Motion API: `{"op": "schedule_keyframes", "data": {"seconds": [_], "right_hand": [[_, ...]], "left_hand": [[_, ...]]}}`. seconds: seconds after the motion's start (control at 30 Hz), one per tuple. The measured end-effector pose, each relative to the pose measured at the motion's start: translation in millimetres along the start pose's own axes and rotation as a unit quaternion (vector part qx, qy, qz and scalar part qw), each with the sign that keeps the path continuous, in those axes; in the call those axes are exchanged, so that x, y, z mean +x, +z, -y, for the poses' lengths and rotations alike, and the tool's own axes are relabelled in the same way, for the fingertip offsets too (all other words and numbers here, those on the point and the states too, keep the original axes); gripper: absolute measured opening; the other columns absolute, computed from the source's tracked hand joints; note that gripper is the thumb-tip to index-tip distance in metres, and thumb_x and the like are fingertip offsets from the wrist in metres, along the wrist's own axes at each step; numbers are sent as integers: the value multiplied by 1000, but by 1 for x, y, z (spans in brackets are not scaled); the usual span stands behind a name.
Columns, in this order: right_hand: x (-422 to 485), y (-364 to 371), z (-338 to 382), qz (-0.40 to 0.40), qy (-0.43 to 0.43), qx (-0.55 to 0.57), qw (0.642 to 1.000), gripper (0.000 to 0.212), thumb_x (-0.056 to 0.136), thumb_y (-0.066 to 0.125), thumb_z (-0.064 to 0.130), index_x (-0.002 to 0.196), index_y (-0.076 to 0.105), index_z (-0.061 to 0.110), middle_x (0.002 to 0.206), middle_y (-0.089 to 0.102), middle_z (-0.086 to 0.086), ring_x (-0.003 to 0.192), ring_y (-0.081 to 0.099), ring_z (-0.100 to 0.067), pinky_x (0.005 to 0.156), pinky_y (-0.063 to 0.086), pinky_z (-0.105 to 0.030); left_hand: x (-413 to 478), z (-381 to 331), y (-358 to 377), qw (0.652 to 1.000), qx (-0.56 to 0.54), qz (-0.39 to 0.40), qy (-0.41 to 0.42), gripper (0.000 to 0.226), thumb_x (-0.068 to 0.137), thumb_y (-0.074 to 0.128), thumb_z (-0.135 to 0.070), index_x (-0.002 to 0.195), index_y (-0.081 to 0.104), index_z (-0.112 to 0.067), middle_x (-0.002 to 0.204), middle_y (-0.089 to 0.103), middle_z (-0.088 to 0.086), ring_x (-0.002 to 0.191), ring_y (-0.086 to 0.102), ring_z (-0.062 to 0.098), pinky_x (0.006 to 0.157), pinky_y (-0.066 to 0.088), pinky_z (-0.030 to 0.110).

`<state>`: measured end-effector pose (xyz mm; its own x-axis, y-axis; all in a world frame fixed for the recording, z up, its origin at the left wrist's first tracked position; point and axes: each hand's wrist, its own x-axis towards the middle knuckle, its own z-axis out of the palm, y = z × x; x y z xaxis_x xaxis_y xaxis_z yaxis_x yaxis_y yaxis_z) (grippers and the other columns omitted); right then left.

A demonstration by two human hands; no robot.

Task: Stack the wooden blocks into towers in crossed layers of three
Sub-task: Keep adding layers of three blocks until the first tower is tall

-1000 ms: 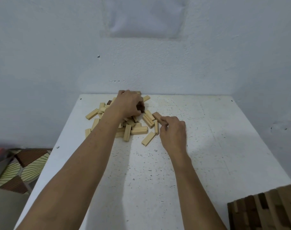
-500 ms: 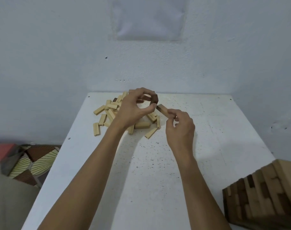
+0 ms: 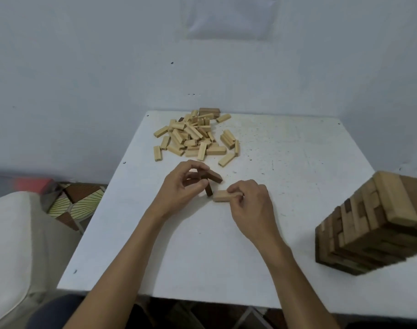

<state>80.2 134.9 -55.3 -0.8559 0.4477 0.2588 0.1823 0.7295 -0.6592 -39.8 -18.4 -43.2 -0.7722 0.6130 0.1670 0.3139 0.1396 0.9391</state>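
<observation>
A heap of several pale wooden blocks [image 3: 193,137] lies at the far left of the white table [image 3: 297,162]. My left hand [image 3: 181,189] pinches two dark brown blocks [image 3: 213,178] over the table's middle, one slanting down toward the surface. Just to its right, my right hand [image 3: 250,201] pinches a pale block [image 3: 223,195] held level and low over the table. A finished tower [image 3: 373,224] of crossed pale and dark layers stands near the right edge.
The table backs onto a white wall. One dark block [image 3: 209,112] sits at the far edge of the heap. A white cushioned seat [image 3: 10,245] and a patterned stool [image 3: 72,205] stand off the table's left side.
Both hands have come back from the heap toward me, carrying their blocks down to the middle of the table. The view has tilted down, showing more of the tower.
</observation>
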Motion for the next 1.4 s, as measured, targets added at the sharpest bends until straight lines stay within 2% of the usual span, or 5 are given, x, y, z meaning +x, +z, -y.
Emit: {"op": "schedule_keyframes", "data": {"seconds": [0.57,0.8,1.2,1.3,1.4], "right_hand": [[-33,-15,-17,102,-106,-34,989,43,92,61,13,134,55,18,127,53,-3,109,50,-20,92,46,-31],[-28,-25,-6,249,-94,-86,960,68,101,44,27,159,9,20,166,0,3,152,-4,-16,122,5,-31],[-46,-25,-12,171,-111,-89,975,57,95,54,29,149,39,15,153,36,-2,141,24,-20,119,24,-36],[-49,-27,-16,169,-101,-88,977,61,96,54,32,151,35,15,156,33,-1,143,22,-18,120,23,-34],[-53,-28,-17,185,-80,-97,975,70,99,50,41,157,19,18,164,16,0,151,5,-18,123,10,-33]], "left_hand": [[-45,-2,-10,968,233,76,-55,52,76,83,-38,123,61,-38,118,60,-26,109,51,-2,93,39,20],[-44,-7,-1,972,212,95,-39,50,74,86,-23,118,66,-33,111,66,-19,87,60,2,79,43,9],[-55,-8,16,955,271,112,50,54,78,82,-32,128,63,-26,124,60,-11,107,55,2,93,41,12],[-58,-7,18,953,278,109,41,55,80,79,-33,131,61,-27,132,56,-9,113,53,3,94,34,4],[-66,-3,23,946,312,83,13,75,76,63,-62,141,50,-27,145,47,-6,127,45,10,109,33,25]]}}
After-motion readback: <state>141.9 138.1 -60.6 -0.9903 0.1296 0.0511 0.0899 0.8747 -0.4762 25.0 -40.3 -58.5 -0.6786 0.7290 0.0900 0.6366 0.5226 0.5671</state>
